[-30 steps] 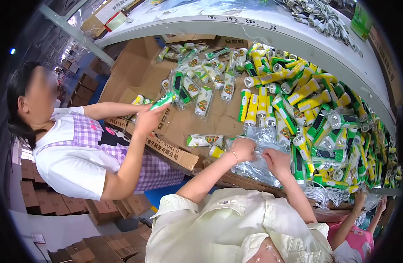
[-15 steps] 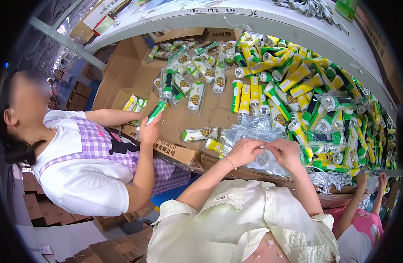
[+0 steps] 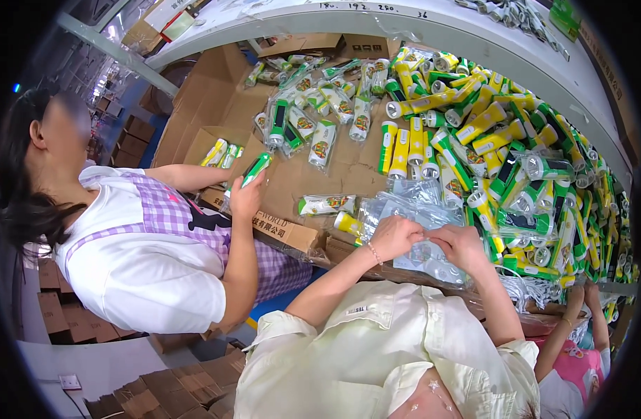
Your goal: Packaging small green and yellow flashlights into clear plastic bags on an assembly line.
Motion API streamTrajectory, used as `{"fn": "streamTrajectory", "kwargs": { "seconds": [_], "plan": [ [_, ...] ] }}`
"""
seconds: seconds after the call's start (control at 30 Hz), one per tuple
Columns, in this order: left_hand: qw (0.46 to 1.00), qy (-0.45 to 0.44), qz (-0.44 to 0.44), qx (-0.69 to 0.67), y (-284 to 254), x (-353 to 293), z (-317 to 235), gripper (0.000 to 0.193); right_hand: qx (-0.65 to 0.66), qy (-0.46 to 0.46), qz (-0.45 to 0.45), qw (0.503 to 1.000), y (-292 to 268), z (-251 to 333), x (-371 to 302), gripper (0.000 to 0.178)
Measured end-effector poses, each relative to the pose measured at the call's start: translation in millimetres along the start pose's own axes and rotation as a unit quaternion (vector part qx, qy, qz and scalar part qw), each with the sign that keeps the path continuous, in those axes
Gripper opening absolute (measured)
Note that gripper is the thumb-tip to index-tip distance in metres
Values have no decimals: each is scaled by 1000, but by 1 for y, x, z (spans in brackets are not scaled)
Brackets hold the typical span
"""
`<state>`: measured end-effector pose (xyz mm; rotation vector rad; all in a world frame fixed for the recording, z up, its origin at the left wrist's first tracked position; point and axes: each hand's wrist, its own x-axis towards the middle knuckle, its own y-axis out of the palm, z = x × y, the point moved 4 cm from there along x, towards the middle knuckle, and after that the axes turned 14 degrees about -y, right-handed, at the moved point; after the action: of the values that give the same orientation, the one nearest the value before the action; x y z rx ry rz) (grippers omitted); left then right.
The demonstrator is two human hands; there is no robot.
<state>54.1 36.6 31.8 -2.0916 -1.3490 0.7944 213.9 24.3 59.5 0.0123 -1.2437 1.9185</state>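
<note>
Along the near edge of a cardboard surface lies a loose stack of clear plastic bags, thin, shiny and wrinkled, with faint marks too blurred to read. Above it, the left hand and right hand pinch the film, fingertips nearly meeting. Beyond are piled green-and-yellow flashlights. A box flap bears dark printed characters; the white shelf edge carries handwritten numbers.

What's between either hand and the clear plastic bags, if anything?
Nothing visible. The left hand and right hand are right over the clear plastic bags, fingertips close together; whether they pinch one is too small to tell. The heaped flashlights lie beyond and rightward.
</note>
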Motion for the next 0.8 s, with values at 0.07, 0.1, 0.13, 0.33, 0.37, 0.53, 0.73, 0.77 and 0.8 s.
{"fn": "streamTrajectory", "kwargs": {
  "seconds": [0.07,0.1,0.13,0.33,0.37,0.53,0.73,0.77,0.8],
  "plan": [
    [1000,-7,-14,4,4,0,2,14,-10,-6,3,1000,2,-3,-2,11],
    [999,-15,-32,9,5,0,3,14,-27,-14,10,999,5,-5,-2,11],
    [999,-14,-27,8,6,0,2,14,-44,-22,18,999,6,-5,-1,11],
    [996,-54,-55,-39,5,2,0,14,-135,-69,-103,983,7,6,3,18],
    [996,-61,-59,-38,5,1,0,14,-165,-71,-118,977,7,7,2,18],
    [995,-60,-54,-61,5,0,2,15,-189,-76,-127,971,11,5,-4,20],
    [980,-69,-26,-186,4,2,13,11,-188,-86,-141,968,12,-2,-3,19],
    [981,-97,-28,-164,1,0,9,12,-193,-66,-133,970,12,-5,-4,19],
    [992,-62,-57,-99,-4,-3,2,11,-178,-71,-132,972,11,-5,-4,18]
  ]
}}
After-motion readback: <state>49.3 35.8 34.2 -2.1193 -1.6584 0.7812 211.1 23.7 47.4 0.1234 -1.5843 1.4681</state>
